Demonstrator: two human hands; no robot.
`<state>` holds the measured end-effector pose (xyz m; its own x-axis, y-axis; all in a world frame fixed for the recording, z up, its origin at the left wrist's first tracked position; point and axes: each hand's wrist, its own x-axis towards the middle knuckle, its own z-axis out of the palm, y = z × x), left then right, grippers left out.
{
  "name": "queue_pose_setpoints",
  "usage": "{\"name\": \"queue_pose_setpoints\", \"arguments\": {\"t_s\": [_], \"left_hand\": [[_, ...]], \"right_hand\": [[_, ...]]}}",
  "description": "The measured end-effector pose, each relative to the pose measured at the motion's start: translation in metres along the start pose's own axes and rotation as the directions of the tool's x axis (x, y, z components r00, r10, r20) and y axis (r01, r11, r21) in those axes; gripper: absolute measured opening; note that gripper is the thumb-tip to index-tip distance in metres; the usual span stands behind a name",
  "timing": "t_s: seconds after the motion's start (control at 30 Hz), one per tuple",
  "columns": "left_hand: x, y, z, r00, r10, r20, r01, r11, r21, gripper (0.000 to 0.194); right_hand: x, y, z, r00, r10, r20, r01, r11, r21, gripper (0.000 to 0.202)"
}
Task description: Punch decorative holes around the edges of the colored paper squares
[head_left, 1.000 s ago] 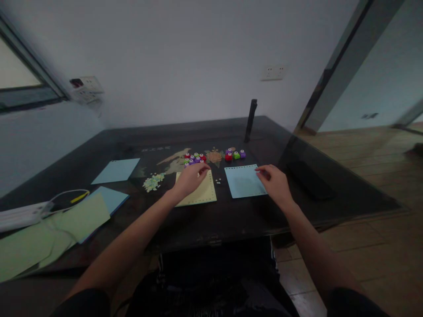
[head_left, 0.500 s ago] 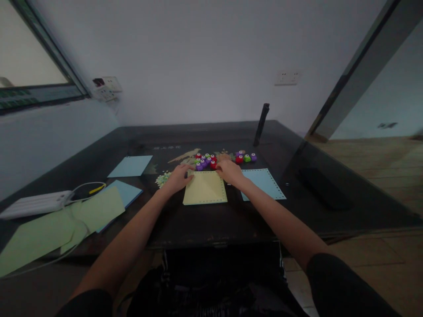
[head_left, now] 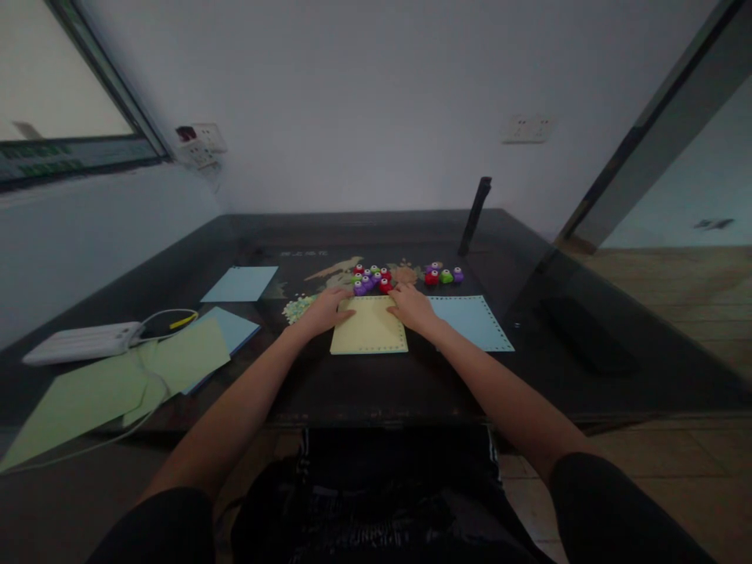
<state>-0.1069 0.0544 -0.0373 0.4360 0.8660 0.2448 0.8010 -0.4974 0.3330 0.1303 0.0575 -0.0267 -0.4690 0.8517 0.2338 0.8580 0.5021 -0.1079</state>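
Observation:
A yellow sheet of paper with small holes along its lower edge lies on the dark table in front of me. My left hand grips its upper left edge, thumb on top. Across from it, my right hand holds the upper right edge in the same way. Just beyond the fingertips sits a cluster of small red, green and purple eye-topped pieces. A second group of these pieces lies farther right. Partly behind my right wrist is a light blue sheet with edge holes.
On the left are a blue sheet, green sheets and a white power strip with a cable. Pale green bits lie beside my left hand. A black upright object and a dark flat object are on the right.
My right hand has shifted its fingers back from the red piece onto the yellow sheet's edge. My left hand stays at the sheet. The whole view has shifted slightly.

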Motion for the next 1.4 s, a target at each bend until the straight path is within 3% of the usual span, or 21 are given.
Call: {"name": "queue_pose_setpoints", "arguments": {"t_s": [0.4, 0.67, 0.8, 1.03, 1.17, 1.3, 1.4], "left_hand": [[-0.002, 0.004, -0.002, 1.0, 0.008, -0.013, -0.008, 1.0, 0.006, 0.035], [-0.002, 0.007, -0.004, 0.998, 0.02, -0.061, -0.022, 0.999, -0.032, 0.031], [0.0, 0.006, -0.005, 0.995, -0.036, -0.09, 0.028, 0.995, -0.094, 0.029], [0.004, 0.002, -0.008, 0.956, -0.242, -0.165, 0.153, 0.893, -0.423, 0.044], [0.005, 0.004, -0.012, 0.938, -0.337, -0.084, 0.226, 0.775, -0.59, 0.045], [0.003, 0.01, -0.015, 0.958, -0.287, 0.014, 0.217, 0.692, -0.689, 0.035], [0.0, 0.016, -0.018, 0.966, -0.239, 0.099, 0.237, 0.664, -0.709, 0.031]], "right_hand": [[-0.004, 0.0, -0.001, 0.999, 0.035, -0.042, -0.031, 0.995, 0.09, 0.034], [0.0, 0.008, 0.006, 0.985, 0.124, -0.123, -0.078, 0.943, 0.325, 0.015], [0.004, 0.013, 0.011, 0.976, 0.187, -0.115, -0.094, 0.829, 0.551, 0.008], [0.009, 0.02, 0.01, 0.968, 0.235, -0.084, -0.065, 0.562, 0.825, 0.007], [0.01, 0.025, 0.001, 0.961, 0.272, -0.053, -0.068, 0.418, 0.906, 0.011], [0.011, 0.033, -0.006, 0.942, 0.332, -0.059, -0.049, 0.309, 0.95, 0.016], [0.012, 0.038, -0.01, 0.929, 0.364, -0.074, -0.033, 0.281, 0.959, 0.02]]}}
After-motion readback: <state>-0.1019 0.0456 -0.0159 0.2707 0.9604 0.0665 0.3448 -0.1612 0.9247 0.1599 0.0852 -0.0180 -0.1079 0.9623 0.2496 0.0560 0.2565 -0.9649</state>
